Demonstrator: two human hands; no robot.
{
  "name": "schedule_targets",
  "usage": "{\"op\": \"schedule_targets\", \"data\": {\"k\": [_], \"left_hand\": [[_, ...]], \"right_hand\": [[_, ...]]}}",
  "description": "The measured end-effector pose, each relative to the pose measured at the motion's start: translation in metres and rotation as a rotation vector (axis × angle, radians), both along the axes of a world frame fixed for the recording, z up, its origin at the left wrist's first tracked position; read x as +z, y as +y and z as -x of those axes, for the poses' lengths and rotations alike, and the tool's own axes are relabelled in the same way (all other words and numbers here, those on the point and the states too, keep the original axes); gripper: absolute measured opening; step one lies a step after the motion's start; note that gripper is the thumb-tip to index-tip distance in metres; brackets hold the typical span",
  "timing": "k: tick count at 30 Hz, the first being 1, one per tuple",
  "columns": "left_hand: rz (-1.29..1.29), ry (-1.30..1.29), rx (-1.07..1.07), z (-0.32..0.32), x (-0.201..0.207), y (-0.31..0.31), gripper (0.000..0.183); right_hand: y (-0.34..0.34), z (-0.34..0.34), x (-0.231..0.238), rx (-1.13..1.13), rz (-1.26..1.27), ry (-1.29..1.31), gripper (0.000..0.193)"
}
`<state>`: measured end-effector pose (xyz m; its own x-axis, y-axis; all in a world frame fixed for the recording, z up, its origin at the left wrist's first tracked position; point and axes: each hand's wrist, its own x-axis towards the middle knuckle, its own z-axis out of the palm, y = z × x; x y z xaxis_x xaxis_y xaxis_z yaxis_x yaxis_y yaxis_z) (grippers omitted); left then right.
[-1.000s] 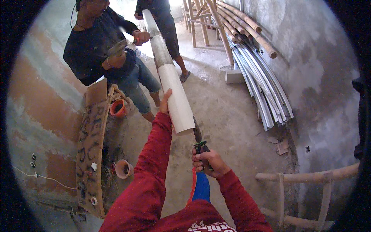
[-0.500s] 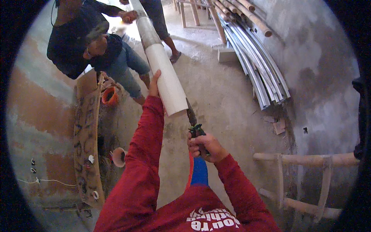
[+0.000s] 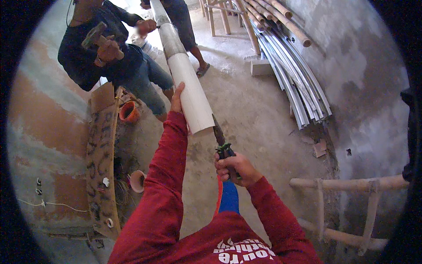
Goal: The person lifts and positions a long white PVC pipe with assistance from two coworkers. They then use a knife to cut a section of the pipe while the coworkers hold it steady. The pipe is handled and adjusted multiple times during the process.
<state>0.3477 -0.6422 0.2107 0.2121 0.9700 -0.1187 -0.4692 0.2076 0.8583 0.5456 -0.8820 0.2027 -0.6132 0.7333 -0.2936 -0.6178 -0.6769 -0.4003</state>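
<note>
A long white pipe (image 3: 193, 94) slants from the top of the view down toward me, its near end cut open. My left hand (image 3: 177, 99) grips its left side, with part of the hand hidden beneath it. My right hand (image 3: 235, 167) is closed around the black-and-green handle of a tool with a narrow dark blade (image 3: 218, 132). That blade runs up beside the pipe's right edge, and its tip is hidden. Farther up, a co-worker's hand (image 3: 110, 50) holds a hammer (image 3: 93, 36), while the co-worker's other hand (image 3: 147, 26) is at the pipe.
A second person's leg (image 3: 200, 57) stands beyond the pipe. Metal profiles (image 3: 292, 75) and bamboo poles (image 3: 285, 22) lie along the right wall. A bamboo ladder-like frame (image 3: 347, 181) is at lower right. On the left are a wooden board (image 3: 101, 154) and an orange bucket (image 3: 129, 112).
The co-worker's hammer, blurred before, now shows clearly, raised near the chest. The view has shifted slightly. Both my hands keep their grips on the pipe and the tool.
</note>
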Motion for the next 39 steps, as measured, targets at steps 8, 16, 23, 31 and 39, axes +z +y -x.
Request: {"op": "schedule_targets", "data": {"k": [8,16,23,31,39], "left_hand": [[-0.093,-0.066,-0.077,-0.01,-0.012,0.029,0.073],[-0.016,-0.109,-0.039,-0.026,0.0,0.026,0.068],[0.071,0.084,0.076,-0.033,-0.007,0.006,0.067],[0.142,-0.299,-0.284,-0.024,-0.017,0.011,0.074],[-0.018,-0.208,-0.047,-0.021,-0.011,0.024,0.064]], "right_hand": [[0.038,-0.035,0.005,0.095,-0.137,-0.149,0.026],[0.049,-0.049,0.013,0.115,-0.008,-0.078,0.02],[0.019,-0.038,0.003,0.045,0.001,-0.037,0.019],[-0.012,-0.03,0.01,0.05,-0.043,-0.019,0.021],[-0.008,-0.037,0.023,0.043,-0.005,-0.044,0.02]]}}
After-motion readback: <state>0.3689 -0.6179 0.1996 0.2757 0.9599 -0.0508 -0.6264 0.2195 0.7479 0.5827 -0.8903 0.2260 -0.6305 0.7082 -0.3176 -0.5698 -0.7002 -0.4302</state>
